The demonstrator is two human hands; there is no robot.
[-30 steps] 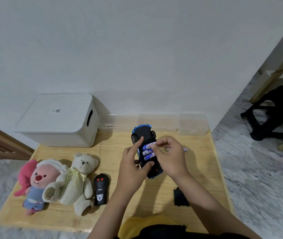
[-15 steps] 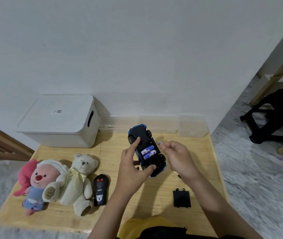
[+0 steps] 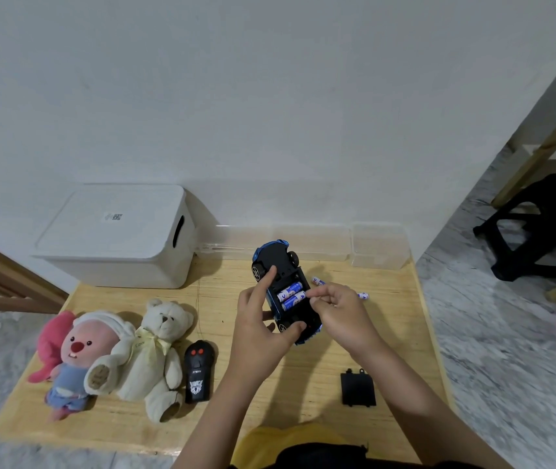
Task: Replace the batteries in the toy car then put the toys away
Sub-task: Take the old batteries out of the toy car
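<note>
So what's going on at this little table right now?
A person is swapping batteries in a blue toy car, which is flipped underside up. The left hand holds the car while the right hand reaches with its fingertips at the batteries seated in the open compartment. One loose battery lies on the table beside the car, and the black compartment cover sits off to the right. Two plush toys and the remote are not yet put away.

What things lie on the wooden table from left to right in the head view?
Pink plush → cream teddy bear → black remote control → left hand → right hand → black battery cover.
</note>
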